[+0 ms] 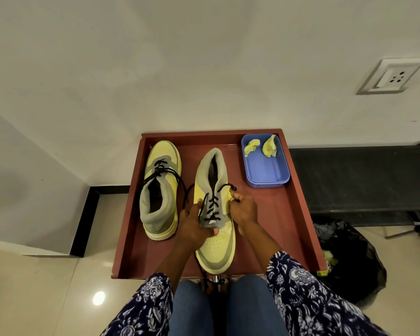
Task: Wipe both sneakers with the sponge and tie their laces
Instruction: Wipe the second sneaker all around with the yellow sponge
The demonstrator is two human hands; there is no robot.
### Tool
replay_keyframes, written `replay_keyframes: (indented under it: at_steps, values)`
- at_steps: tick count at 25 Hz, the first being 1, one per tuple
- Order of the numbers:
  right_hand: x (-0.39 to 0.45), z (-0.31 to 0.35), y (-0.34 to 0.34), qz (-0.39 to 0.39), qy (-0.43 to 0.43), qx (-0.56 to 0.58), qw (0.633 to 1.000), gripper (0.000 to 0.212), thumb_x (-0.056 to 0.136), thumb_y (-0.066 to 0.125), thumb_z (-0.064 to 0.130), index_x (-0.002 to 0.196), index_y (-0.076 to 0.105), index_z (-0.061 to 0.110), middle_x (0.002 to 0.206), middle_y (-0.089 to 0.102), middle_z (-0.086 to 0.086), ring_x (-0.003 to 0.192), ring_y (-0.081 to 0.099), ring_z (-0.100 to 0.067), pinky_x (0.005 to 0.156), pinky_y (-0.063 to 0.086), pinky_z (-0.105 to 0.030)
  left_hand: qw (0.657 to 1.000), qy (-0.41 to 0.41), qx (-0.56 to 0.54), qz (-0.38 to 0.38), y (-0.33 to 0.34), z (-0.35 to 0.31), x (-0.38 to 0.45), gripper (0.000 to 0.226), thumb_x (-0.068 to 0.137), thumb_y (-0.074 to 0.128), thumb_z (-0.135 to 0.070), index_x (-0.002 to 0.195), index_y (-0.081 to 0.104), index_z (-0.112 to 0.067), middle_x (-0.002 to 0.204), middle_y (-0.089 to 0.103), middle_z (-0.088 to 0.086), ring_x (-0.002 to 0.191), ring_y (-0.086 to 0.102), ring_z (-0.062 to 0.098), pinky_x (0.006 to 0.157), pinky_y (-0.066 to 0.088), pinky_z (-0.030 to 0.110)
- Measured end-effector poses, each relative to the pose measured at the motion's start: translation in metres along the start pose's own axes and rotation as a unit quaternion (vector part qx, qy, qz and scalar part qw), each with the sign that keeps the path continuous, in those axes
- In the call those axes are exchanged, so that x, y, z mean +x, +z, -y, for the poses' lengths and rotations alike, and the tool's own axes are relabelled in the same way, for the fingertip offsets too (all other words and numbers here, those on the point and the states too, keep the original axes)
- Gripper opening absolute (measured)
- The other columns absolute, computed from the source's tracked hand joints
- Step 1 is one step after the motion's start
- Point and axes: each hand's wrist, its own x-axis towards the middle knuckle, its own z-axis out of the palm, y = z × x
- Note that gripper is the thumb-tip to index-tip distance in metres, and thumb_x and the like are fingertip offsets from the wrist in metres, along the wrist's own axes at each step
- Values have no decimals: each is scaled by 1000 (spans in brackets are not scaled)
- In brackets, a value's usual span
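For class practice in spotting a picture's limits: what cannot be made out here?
- Head view: the right hand pinches something yellow against the near sneaker; too small to tell if it is sponge.
- The left hand hides that sneaker's left side.
- The lace ends drop behind the tray edge.

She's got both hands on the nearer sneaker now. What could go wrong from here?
1. The near sneaker sits with its toe at the tray's front edge; a tug could slide it off.
2. A loose lace end hangs over that edge and may snag.
3. The right hand pinches something yellow at the shoe's side, the left hand holds the tongue; the other sneaker's laces lie untied close by and could tangle.
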Motion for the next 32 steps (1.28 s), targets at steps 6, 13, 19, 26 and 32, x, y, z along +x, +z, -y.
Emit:
replay_keyframes:
  at_steps: [6,13,19,26,32]
  values:
    - [-16,-18,-6,33,-37,-60,997,41,86,46,-4,122,60,8,125,62,-5,111,56,-13,99,43,-25,1000,-12,2,-1,0,2,1,92,72,78,-17,145,22,-19,128,33,13,123,41,29,100,35,28]
    - [-65,-38,-15,25,-41,-135,990,39,86,50,-2,123,59,7,123,63,-8,109,60,-19,83,40,-14,1000,-19,12,-2,2,2,-1,90,74,76,-22,145,20,-21,133,29,14,125,39,31,104,35,34]
    - [-93,-58,-14,27,5,-104,994,34,89,52,0,122,59,8,124,62,-4,113,58,-19,97,43,-22,1000,-27,2,-2,2,1,-1,90,74,76,-21,145,22,-22,131,28,13,124,40,31,105,37,37]
    - [-54,-44,-13,12,50,-31,998,29,84,52,-3,95,74,14,85,68,6,77,56,-8,61,45,-13,1000,-22,5,11,0,1,0,90,74,75,-19,145,19,-21,130,28,13,124,38,29,105,34,34]
    - [-5,-17,-4,23,84,-4,996,31,84,49,-4,100,71,11,94,70,-3,84,61,-16,82,54,-32,1000,-23,11,13,0,0,0,89,75,75,-18,145,20,-21,126,29,13,120,41,30,103,36,33]
